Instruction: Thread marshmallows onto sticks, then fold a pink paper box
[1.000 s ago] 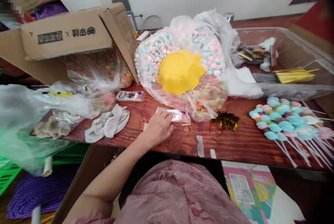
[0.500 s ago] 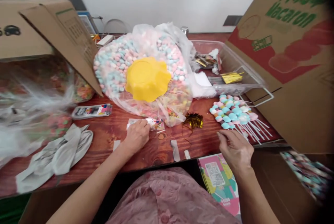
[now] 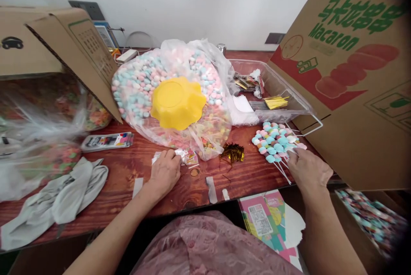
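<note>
My left hand (image 3: pixel 165 172) rests on the wooden table (image 3: pixel 244 176), fingers pinching a small clear printed packet (image 3: pixel 186 156) that lies in front of a big plastic bag of pastel candy balls (image 3: pixel 141 82). A yellow scalloped bowl (image 3: pixel 177 102) sits upside down on that bag. My right hand (image 3: pixel 308 170) lies over the white sticks of a pile of blue and pink candy skewers (image 3: pixel 276 138); whether its fingers grip a stick is hidden.
A clear tray (image 3: pixel 279 84) with gold ties stands behind the skewers. A large Macaron carton (image 3: pixel 349 78) fills the right side, another open carton (image 3: pixel 64 48) the left. Gold foil (image 3: pixel 232 152), a flat packet (image 3: pixel 106 140), grey cloth (image 3: pixel 61 198) and bagged sweets (image 3: pixel 41 138) lie around.
The view swung right, then settled. My right hand came into view and moved up to the skewer sticks. My left hand stayed on the small packet.
</note>
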`<state>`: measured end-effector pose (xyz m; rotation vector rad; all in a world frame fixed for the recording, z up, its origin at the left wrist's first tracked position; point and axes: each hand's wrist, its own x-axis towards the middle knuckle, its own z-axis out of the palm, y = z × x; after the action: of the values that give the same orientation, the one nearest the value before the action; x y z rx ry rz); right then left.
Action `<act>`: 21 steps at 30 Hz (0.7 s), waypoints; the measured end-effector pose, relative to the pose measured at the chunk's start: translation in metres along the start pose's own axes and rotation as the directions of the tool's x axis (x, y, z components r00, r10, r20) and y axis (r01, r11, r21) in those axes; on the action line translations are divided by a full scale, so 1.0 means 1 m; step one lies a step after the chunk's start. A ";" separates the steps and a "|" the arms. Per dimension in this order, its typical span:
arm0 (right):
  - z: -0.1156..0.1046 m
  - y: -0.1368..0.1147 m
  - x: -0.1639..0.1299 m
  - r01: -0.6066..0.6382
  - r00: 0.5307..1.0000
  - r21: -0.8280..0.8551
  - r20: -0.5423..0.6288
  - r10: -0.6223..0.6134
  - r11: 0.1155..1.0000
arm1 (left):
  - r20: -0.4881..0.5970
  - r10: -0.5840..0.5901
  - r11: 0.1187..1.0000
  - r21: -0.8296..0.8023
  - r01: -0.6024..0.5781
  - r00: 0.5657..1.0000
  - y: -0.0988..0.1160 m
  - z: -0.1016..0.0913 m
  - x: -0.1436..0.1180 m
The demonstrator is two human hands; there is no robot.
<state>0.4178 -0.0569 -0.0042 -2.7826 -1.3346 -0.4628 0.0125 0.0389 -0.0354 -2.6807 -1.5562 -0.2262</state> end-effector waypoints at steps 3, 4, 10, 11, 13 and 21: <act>0.007 -0.003 0.006 -0.043 0.999 0.042 0.023 0.042 0.998 | -0.015 0.009 1.000 0.004 -0.009 1.000 -0.001 0.001 0.002; 0.011 -0.002 0.007 -0.057 0.998 0.078 -0.015 0.059 0.995 | -0.038 0.012 1.000 0.001 -0.012 0.999 -0.002 0.002 0.001; 0.022 0.023 0.003 0.245 0.925 0.551 -0.380 -0.021 0.798 | -0.173 0.011 0.992 -0.119 -0.032 0.985 -0.018 0.011 -0.012; 0.018 0.026 0.000 0.280 0.933 0.623 -0.356 -0.053 0.731 | -0.172 0.011 0.988 -0.147 -0.037 0.985 -0.020 0.013 -0.015; 0.006 0.028 -0.010 0.289 0.952 0.746 -0.291 -0.097 0.599 | -0.161 0.019 0.978 -0.204 -0.052 0.987 -0.023 0.016 -0.020; -0.019 -0.023 -0.066 0.330 0.918 0.867 -0.204 -0.339 0.373 | -0.109 0.010 0.915 -0.400 -0.053 0.994 -0.029 0.014 -0.030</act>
<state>0.3563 -0.0952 -0.0068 -1.6067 -1.5181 0.2529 -0.0258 0.0293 -0.0551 -2.9252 -1.5802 -0.7524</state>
